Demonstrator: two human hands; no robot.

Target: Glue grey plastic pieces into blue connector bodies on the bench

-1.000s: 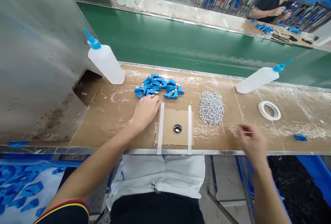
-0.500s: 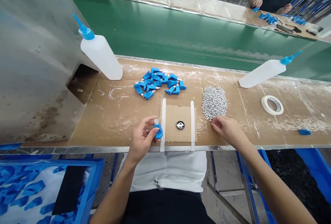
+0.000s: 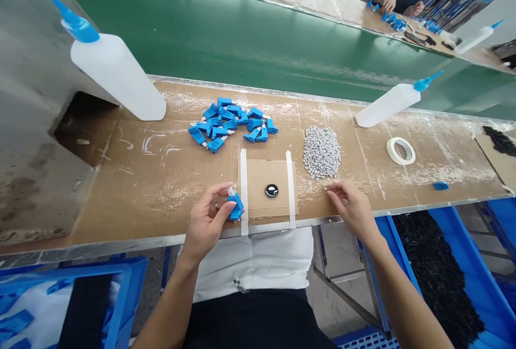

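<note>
My left hand (image 3: 209,217) is closed around a small blue plastic part (image 3: 235,205) with a whitish tip pointing up. It is at the left side of a cardboard pad (image 3: 258,177) held down by two white tape strips. On the pad lies a round black shiny disc (image 3: 271,191). My right hand (image 3: 351,206) is just below a pile of small grey pieces (image 3: 321,152), its fingertips pinched on a tiny pale bit that is too small to make out. Beyond the pad lies a heap of blue plastic parts (image 3: 226,123).
White squeeze bottles with blue nozzles stand at the left (image 3: 121,77) and lean at the right (image 3: 387,106). A tape roll (image 3: 400,151) and a lone blue part (image 3: 441,185) lie to the right. Blue bins flank me below the bench. Across the green belt (image 3: 242,37), another person handles blue parts.
My right hand has drawn back from the edge of the grey pile, fingertips pinched. My left hand still holds the blue part. The whole view has shifted and turned a little.
</note>
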